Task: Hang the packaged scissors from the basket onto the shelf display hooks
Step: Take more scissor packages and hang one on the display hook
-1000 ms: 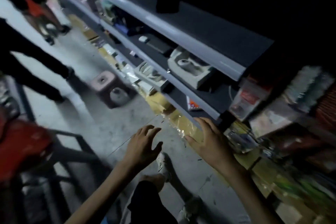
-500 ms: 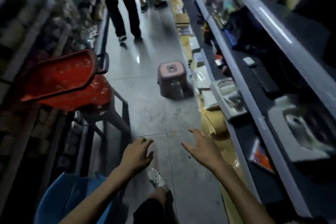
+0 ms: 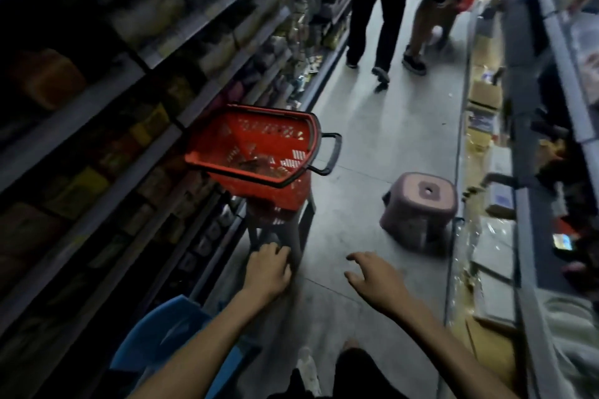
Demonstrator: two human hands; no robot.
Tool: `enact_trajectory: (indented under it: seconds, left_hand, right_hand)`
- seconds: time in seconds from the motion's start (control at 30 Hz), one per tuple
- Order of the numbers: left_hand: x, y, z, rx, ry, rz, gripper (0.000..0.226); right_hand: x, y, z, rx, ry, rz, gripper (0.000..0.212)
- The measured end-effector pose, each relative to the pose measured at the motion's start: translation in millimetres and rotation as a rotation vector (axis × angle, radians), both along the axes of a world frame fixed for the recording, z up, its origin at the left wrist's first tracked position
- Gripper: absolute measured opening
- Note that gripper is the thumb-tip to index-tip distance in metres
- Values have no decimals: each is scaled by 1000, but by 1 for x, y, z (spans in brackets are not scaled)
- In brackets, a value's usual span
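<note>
A red plastic basket (image 3: pixel 259 139) with a black handle sits tilted on a dark metal stand (image 3: pixel 301 223) by the left shelves. Something dark lies at its bottom; I cannot make out the scissors packages. My left hand (image 3: pixel 267 269) hovers in front of the stand's lower part with fingers loosely curled, holding nothing. My right hand (image 3: pixel 376 278) is out over the aisle floor, fingers spread and empty. The shelf (image 3: pixel 525 197) on the right holds boxed goods; no display hooks are visible.
A pink plastic stool (image 3: pixel 421 204) stands on the floor right of the basket. A blue stool (image 3: pixel 168 334) is at my lower left. Two people (image 3: pixel 389 10) walk away down the aisle. Cardboard boxes and wrapped goods (image 3: pixel 486 256) line the right shelf's base.
The view has swung left from the right-hand shelf to the aisle and the left shelves. The red basket is now in front of me. Both hands stay empty.
</note>
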State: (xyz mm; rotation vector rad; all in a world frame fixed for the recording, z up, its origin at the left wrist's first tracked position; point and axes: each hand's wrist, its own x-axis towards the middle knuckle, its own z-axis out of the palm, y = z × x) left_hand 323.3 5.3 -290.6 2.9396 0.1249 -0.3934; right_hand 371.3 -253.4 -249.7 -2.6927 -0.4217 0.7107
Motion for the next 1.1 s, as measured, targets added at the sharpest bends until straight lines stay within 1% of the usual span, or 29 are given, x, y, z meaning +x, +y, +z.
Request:
enact_trajectory:
  seconds: [0.17,0.27,0.33,0.37,0.47,0.53,0.63,0.67,0.73,0.83,0.9,1.0,1.1]
  left_hand:
    - [89,43,0,29,-76,105,45]
    - [139,62,-9,61,-83,123,60]
    - [169,73,-13,79,-15,141,69]
    - [180,77,-17,82,37,142,70]
    - [202,80,-31,103,177,125,64]
    - [207,80,-39,112,224,130,64]
    - [212,87,-46,150,220,92,62]
    - [213,89,-48,148,228,78,60]
    - [217,92,-47,164,246,37,59]
    - [227,99,-44,120,314,3,59]
    - [229,107,-46,99,303,-32,63]
    - [233,124,-45,77,285,-91,67]
    - [244,154,-46,24,277,-49,69]
  right_hand:
    - [72,48,-8,38,18,120,43]
    - [119,69,-17,81,15,163,40]
    - [153,81,-23,96,-15,209,37]
    - [170,87,-24,101,-27,233,35]
    - [217,106,-23,106,-66,314,28]
    - [247,118,-22,139,-125,391,26]
    - [293,145,-30,202,-243,507,32]
    - [307,155,-34,182,-264,548,33]
    - [329,175,-43,60,-262,635,40]
    - [351,193,-61,-115,-194,753,60]
    - [358,198,-75,-144,-194,825,68]
    - [362,196,-84,-117,-233,861,65]
    - [365,196,-87,-120,-267,873,64]
